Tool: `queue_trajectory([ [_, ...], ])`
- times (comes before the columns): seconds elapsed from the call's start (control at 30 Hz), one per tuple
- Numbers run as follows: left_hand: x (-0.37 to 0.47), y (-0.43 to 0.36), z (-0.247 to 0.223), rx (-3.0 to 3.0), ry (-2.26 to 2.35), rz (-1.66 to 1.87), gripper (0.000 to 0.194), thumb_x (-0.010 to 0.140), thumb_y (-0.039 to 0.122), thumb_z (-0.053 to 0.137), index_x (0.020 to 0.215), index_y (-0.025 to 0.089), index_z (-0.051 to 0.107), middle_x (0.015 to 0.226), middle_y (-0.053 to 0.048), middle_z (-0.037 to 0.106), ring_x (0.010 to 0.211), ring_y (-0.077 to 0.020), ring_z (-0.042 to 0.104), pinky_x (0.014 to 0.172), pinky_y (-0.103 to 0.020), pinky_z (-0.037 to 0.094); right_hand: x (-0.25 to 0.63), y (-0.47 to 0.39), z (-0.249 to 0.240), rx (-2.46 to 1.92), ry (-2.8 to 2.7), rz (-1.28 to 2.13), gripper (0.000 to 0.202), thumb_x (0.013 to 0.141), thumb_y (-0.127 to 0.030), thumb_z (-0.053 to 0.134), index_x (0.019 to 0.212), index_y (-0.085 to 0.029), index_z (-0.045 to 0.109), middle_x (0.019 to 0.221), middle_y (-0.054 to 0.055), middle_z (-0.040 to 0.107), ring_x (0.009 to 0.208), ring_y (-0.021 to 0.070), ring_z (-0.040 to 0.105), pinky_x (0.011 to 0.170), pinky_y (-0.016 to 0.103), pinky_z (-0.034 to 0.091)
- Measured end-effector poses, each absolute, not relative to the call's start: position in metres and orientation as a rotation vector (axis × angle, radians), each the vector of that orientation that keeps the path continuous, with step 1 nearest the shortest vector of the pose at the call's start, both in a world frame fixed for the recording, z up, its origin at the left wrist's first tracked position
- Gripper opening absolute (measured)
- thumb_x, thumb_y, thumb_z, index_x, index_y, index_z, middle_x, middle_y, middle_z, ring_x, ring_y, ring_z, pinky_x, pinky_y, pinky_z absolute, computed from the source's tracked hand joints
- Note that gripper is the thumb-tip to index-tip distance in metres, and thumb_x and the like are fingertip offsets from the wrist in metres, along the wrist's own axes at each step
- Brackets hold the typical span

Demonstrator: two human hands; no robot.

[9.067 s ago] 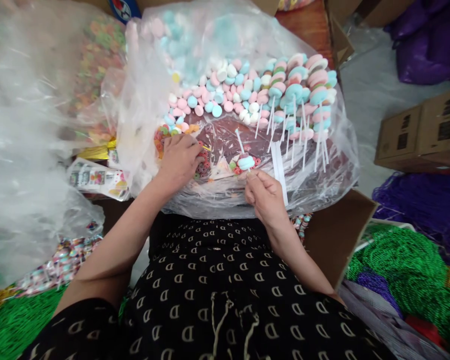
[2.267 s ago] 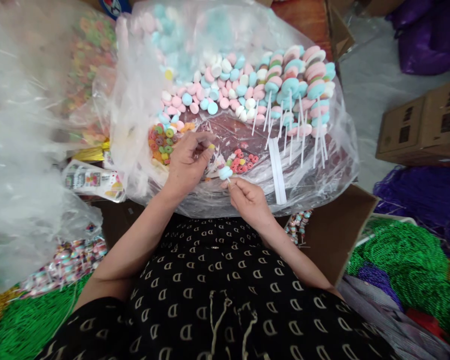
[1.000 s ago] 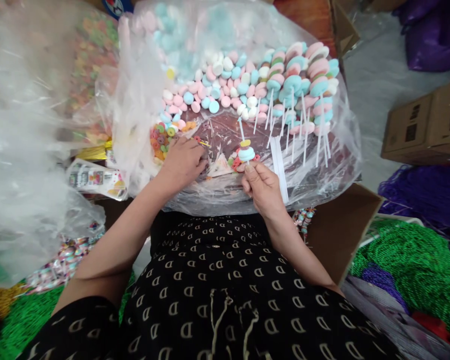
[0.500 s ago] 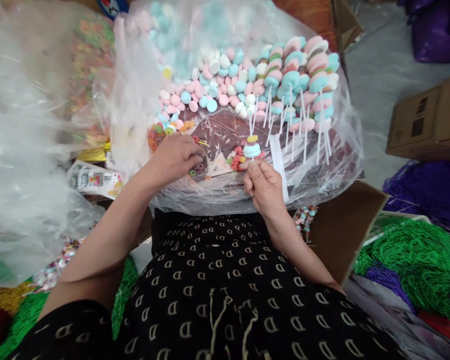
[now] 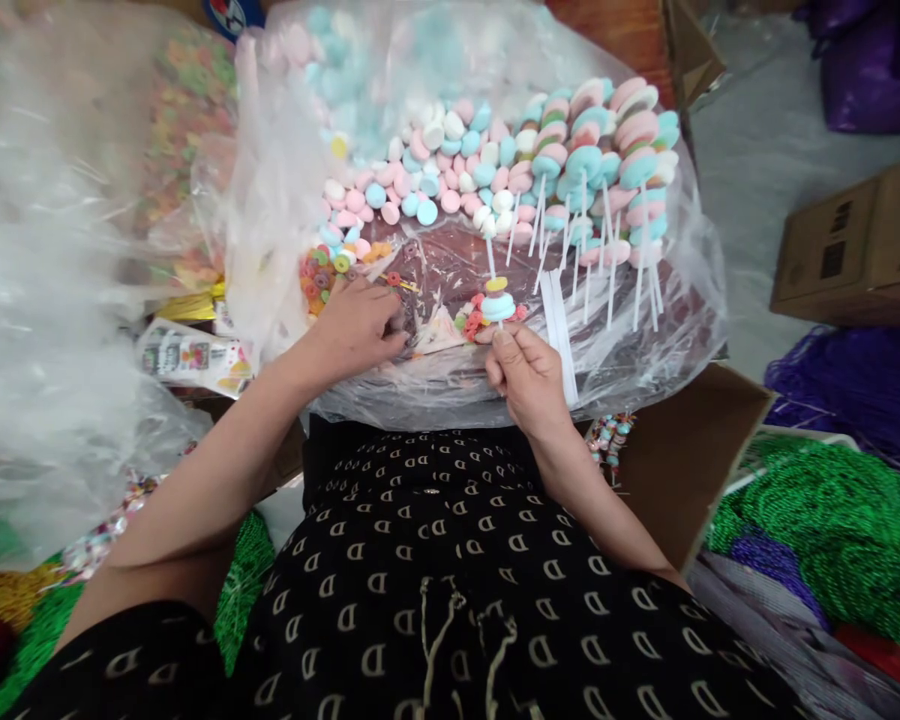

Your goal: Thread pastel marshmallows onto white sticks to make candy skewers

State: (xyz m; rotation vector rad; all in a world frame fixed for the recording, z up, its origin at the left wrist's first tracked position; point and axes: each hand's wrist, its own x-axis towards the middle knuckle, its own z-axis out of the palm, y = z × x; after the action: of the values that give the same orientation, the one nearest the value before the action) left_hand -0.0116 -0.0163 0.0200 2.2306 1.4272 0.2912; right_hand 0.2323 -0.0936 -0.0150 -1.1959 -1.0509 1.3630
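My right hand (image 5: 526, 375) pinches the lower end of a thin white stick (image 5: 492, 258), which stands upright. Threaded on it are a yellow ring (image 5: 497, 285) and, just above my fingertips, a pale blue and white marshmallow disc (image 5: 497, 307). My left hand (image 5: 361, 325) rests palm down on the plastic, its fingers curled over a spot where small rings lie; whatever is between the fingertips is hidden. Beside its knuckles is a heap of orange, red and green rings (image 5: 319, 278). Pink and red rings (image 5: 470, 315) lie behind the marshmallow disc.
Loose pink, blue and white marshmallows (image 5: 412, 180) spread across the clear plastic sheet (image 5: 450, 390). Filled marshmallow skewers (image 5: 585, 160) are piled at the right, near white sticks (image 5: 559, 330). A bag of coloured rings (image 5: 187, 150) stands left. Cardboard boxes (image 5: 847, 240) and green beads (image 5: 847, 530) sit to the right.
My left fingers have curled inward over the small dark rings, covering them. The stick in my right hand has tilted slightly left, with the yellow ring and marshmallow disc a little lower.
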Motion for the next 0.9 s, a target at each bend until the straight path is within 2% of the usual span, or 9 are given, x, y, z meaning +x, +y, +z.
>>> queue_trajectory([
  [0.17, -0.008, -0.013, 0.023, 1.582, 1.367, 0.810, 0.020, 0.085, 0.036, 0.078, 0.078, 0.023, 0.065, 0.077, 0.000, 0.070, 0.077, -0.0191, 0.066, 0.082, -0.036, 0.054, 0.233, -0.103, -0.003, -1.223, -1.227, 1.513, 0.043, 0.103, -0.063, 0.061, 0.094, -0.022, 0.070, 0.050, -0.010, 0.048, 0.044, 0.0090, 0.037, 0.052, 0.025, 0.037],
  [0.33, 0.006, -0.015, 0.012, 1.129, 1.140, 1.144, 0.038, 0.080, 0.050, 0.091, 0.079, 0.023, 0.064, 0.079, 0.000, 0.073, 0.079, -0.0174, 0.075, 0.074, -0.030, 0.060, 0.228, -0.106, 0.008, -1.207, -1.349, 1.568, 0.036, 0.103, -0.052, 0.059, 0.090, -0.021, 0.069, 0.050, -0.010, 0.048, 0.044, 0.0090, 0.039, 0.051, 0.025, 0.034],
  [0.43, 0.012, -0.018, 0.005, 1.053, 1.141, 1.205, 0.039, 0.082, 0.053, 0.091, 0.080, 0.024, 0.064, 0.080, 0.000, 0.074, 0.077, -0.0167, 0.075, 0.068, -0.028, 0.060, 0.226, -0.105, 0.008, -1.208, -1.370, 1.557, 0.033, 0.103, -0.050, 0.058, 0.089, -0.021, 0.068, 0.050, -0.010, 0.047, 0.044, 0.0093, 0.039, 0.052, 0.025, 0.034],
  [0.7, 0.018, -0.021, -0.003, 1.051, 1.125, 1.226, 0.032, 0.086, 0.044, 0.087, 0.085, 0.025, 0.063, 0.086, 0.000, 0.073, 0.079, -0.0154, 0.072, 0.068, -0.028, 0.056, 0.223, -0.104, 0.008, -1.229, -1.377, 1.556, 0.031, 0.103, -0.047, 0.057, 0.089, -0.021, 0.068, 0.048, -0.010, 0.047, 0.044, 0.0093, 0.038, 0.052, 0.026, 0.034],
  [0.83, 0.012, -0.021, -0.001, 1.268, 1.264, 1.233, 0.024, 0.091, 0.042, 0.078, 0.088, 0.025, 0.061, 0.082, 0.001, 0.069, 0.074, -0.0149, 0.067, 0.071, -0.030, 0.053, 0.224, -0.104, 0.006, -1.219, -1.310, 1.532, 0.029, 0.101, -0.045, 0.059, 0.086, -0.021, 0.067, 0.048, -0.010, 0.046, 0.043, 0.0089, 0.036, 0.051, 0.025, 0.031],
  [0.9, 0.005, -0.023, 0.003, 1.539, 1.409, 1.102, 0.016, 0.091, 0.037, 0.073, 0.090, 0.024, 0.064, 0.084, 0.000, 0.070, 0.077, -0.0164, 0.066, 0.076, -0.033, 0.053, 0.228, -0.102, 0.003, -1.247, -1.237, 1.488, 0.029, 0.101, -0.045, 0.061, 0.086, -0.022, 0.068, 0.048, -0.010, 0.045, 0.043, 0.0086, 0.035, 0.050, 0.025, 0.030],
])
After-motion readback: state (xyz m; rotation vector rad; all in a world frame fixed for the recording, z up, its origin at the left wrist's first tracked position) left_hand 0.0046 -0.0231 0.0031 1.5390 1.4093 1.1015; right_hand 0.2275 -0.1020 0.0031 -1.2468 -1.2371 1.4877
